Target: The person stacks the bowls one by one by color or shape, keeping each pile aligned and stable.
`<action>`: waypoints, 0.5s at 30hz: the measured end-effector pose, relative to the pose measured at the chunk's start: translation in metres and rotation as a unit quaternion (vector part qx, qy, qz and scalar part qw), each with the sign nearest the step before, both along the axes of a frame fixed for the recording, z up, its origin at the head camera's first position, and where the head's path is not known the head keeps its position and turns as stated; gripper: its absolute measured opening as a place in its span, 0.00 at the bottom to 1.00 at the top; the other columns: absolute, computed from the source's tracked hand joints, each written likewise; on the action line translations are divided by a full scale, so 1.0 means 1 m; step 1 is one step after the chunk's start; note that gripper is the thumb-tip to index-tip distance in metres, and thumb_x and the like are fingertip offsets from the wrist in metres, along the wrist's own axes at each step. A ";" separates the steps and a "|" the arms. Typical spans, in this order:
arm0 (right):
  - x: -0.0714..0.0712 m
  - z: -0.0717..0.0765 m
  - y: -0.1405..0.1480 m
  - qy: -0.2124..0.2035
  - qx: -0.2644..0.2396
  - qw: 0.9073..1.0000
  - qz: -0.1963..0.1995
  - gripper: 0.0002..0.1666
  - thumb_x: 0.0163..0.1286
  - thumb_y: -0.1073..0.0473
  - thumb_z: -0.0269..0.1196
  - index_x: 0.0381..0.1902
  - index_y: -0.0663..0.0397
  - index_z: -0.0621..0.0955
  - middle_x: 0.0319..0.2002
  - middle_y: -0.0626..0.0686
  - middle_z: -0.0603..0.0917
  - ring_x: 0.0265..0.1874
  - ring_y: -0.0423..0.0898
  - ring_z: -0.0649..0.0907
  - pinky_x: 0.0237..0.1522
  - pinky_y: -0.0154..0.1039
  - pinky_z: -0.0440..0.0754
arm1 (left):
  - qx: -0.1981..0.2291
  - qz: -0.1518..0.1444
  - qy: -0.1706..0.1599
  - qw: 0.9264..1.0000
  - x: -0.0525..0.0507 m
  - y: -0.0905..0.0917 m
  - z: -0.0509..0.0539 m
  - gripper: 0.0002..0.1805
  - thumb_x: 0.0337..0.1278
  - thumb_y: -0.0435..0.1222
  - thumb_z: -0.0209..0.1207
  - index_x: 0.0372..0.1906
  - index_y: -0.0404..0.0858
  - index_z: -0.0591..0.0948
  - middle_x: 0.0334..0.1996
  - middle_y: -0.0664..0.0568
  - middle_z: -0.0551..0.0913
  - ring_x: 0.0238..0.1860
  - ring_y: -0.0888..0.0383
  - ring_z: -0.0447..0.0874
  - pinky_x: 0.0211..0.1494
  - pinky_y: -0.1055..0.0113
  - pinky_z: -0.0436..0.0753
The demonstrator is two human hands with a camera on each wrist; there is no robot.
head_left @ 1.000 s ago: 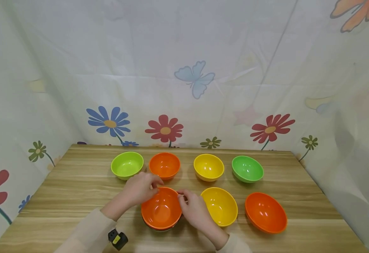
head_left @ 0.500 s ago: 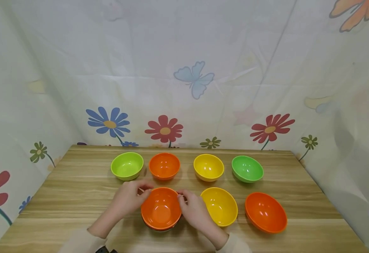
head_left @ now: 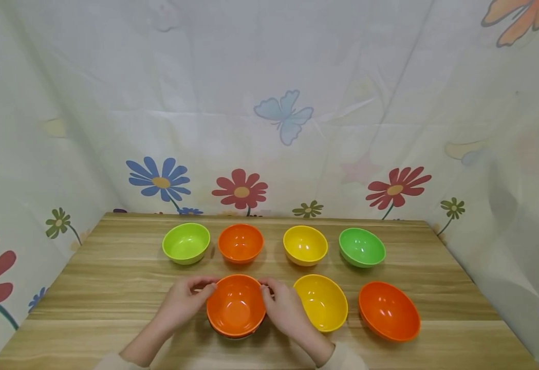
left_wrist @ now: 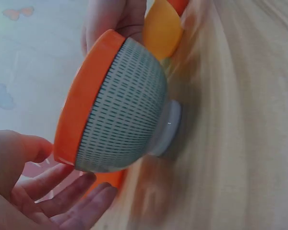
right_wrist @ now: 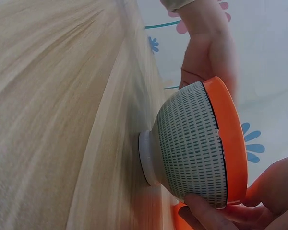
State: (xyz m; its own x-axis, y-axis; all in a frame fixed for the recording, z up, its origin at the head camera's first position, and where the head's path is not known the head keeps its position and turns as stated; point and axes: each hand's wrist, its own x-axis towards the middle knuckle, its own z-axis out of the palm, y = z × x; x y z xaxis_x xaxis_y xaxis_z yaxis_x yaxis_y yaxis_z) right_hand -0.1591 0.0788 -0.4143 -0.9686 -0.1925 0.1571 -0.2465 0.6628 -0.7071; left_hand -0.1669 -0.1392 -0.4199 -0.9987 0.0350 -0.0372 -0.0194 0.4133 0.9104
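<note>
An orange bowl sits inside a white bowl with green dashes, whose pale foot stands on the table. At the rim's left side is the left hand; in the left wrist view its thumb meets the orange rim and its bent fingers lie against the dashed bowl's outside. The right hand grips the right side. Seen from the right wrist, its thumb is at the orange rim and a finger lies under the dashed bowl. The bowls hide some fingertips.
Behind stand a lime bowl, a second orange bowl, a yellow bowl and a green bowl. Another yellow bowl is beside the right hand, with a tilted orange bowl farther right. A patterned curtain hangs behind the table.
The left hand has moved from the back left of the nested bowls round to their left side, its thumb now at the rim. The right hand and the bowls have stayed in place.
</note>
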 end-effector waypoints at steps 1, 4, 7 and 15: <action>0.000 0.000 0.000 0.000 -0.001 1.000 0.001 0.13 0.68 0.60 0.53 0.44 0.60 0.81 0.38 0.55 0.85 0.36 0.47 0.83 0.36 0.39 0.83 | 0.027 0.002 -0.015 1.000 0.001 -0.001 -0.002 0.12 0.57 0.35 0.58 0.45 0.36 0.82 0.41 0.47 0.84 0.37 0.59 0.82 0.37 0.70 0.83; 0.000 0.000 0.000 -0.001 -0.005 1.000 0.001 0.13 0.68 0.60 0.53 0.44 0.60 0.81 0.38 0.55 0.85 0.36 0.47 0.83 0.35 0.38 0.83 | 0.095 0.009 -0.046 0.994 0.004 -0.003 -0.007 0.15 0.59 0.35 0.56 0.48 0.31 0.80 0.45 0.41 0.82 0.41 0.56 0.82 0.39 0.65 0.84; 0.000 -0.001 0.000 -0.002 -0.003 1.000 0.000 0.13 0.68 0.61 0.53 0.44 0.60 0.81 0.38 0.55 0.85 0.36 0.47 0.83 0.36 0.38 0.83 | 0.153 0.013 -0.075 0.985 0.007 -0.005 -0.013 0.19 0.61 0.36 0.54 0.52 0.27 0.76 0.48 0.37 0.80 0.42 0.53 0.83 0.40 0.60 0.84; 0.000 0.001 0.000 0.004 0.000 1.000 0.005 0.13 0.68 0.61 0.53 0.43 0.60 0.81 0.38 0.55 0.85 0.36 0.47 0.83 0.37 0.40 0.83 | 0.224 -0.031 -0.126 0.966 0.012 -0.012 -0.026 0.28 0.64 0.43 0.51 0.59 0.24 0.68 0.52 0.38 0.78 0.43 0.55 0.83 0.44 0.57 0.83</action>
State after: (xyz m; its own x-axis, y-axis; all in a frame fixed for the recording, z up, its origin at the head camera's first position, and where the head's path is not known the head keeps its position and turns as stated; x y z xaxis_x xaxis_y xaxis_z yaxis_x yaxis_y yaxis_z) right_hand -0.1587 0.0787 -0.4136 -0.9655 -0.2018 0.1649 -0.2584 0.6603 -0.7051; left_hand -0.1546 -0.1516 -0.4463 -0.9556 0.1633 -0.2453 -0.2508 -0.0137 0.9679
